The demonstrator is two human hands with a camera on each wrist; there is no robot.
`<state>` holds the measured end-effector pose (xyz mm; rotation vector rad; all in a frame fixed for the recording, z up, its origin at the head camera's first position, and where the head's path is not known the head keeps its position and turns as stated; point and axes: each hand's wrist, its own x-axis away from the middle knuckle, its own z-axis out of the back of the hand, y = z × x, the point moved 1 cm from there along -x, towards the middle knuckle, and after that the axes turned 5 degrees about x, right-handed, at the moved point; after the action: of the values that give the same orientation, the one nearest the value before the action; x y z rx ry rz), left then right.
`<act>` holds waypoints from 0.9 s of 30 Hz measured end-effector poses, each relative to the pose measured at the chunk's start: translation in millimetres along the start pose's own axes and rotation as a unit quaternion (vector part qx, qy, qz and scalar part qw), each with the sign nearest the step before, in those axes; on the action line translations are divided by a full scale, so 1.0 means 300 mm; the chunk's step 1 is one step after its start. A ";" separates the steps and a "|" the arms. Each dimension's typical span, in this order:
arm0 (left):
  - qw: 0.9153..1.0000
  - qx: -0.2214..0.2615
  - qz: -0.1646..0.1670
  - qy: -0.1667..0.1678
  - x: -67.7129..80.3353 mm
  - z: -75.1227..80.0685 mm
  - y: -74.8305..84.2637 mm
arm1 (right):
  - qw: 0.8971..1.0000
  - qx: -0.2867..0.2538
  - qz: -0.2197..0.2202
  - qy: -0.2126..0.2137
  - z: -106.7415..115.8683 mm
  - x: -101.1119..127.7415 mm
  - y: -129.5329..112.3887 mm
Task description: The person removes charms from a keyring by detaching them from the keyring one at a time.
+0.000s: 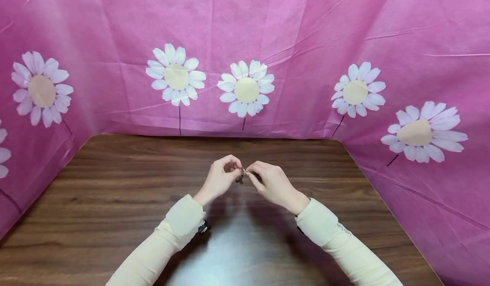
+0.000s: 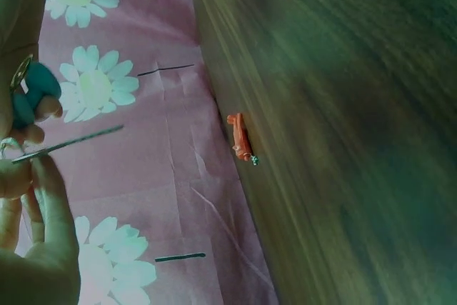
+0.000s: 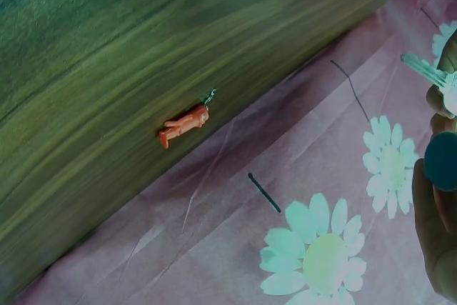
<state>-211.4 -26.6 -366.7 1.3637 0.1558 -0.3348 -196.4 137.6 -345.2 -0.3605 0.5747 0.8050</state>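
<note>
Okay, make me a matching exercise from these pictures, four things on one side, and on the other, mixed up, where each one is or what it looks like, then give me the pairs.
Things:
1. Key
2. Teal piece
3. Orange figure
4. Cloth backdrop

Places and looks:
A. Held by the right hand
B. Pink with white flowers
C. Lying on the wooden tabletop
D. Held by the left hand

Pairs: 1-D, 2-A, 3-C, 4-B

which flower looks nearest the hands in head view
The centre pair's right flower, above the gap between left hand and right hand; the others lie farther sideways.
</note>
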 end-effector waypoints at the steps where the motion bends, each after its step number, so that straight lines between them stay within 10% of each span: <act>1: 1.000 0.003 -0.001 -0.009 0.001 0.003 0.001 | 1.000 -0.007 -0.003 -0.003 0.000 0.000 -0.001; 27: 0.989 0.049 0.019 -0.136 0.008 0.007 0.017 | 0.992 -0.068 -0.082 -0.067 0.006 -0.013 0.010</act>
<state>-207.6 -28.2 -362.2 1.4014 -0.1153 -0.4977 -200.4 138.2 -341.7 -0.4687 0.3603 0.7054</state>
